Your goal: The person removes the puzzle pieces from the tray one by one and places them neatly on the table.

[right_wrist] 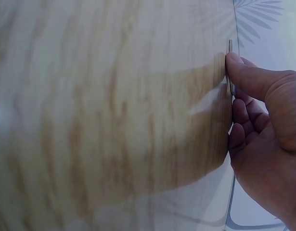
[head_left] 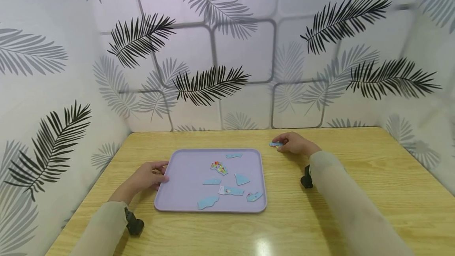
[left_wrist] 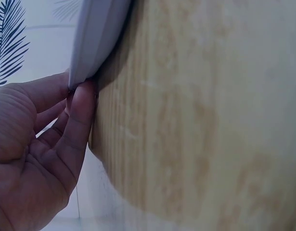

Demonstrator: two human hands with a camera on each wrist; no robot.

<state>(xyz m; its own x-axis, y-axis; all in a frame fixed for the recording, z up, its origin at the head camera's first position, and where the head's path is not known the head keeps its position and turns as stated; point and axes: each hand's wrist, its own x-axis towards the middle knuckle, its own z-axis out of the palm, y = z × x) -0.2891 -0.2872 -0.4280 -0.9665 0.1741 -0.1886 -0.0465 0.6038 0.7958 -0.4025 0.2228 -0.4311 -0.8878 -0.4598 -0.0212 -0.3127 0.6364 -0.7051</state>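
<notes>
On the table [head_left: 199, 232], right hand [head_left: 296, 144]: we pinched 1 piece [head_left: 273, 144] right of the tray [head_left: 181, 169].
Left hand [head_left: 147, 175]: we gripped the tray.
Piece: we were probably picking or placing; next likely called for careful fingertip control.

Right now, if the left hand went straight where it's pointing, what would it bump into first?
The purple tray: the left hand is right at its left rim, pinching it. Past that comes bare tray, then perhaps the multicoloured puzzle-like piece, though the exact line is hard to judge.
</notes>
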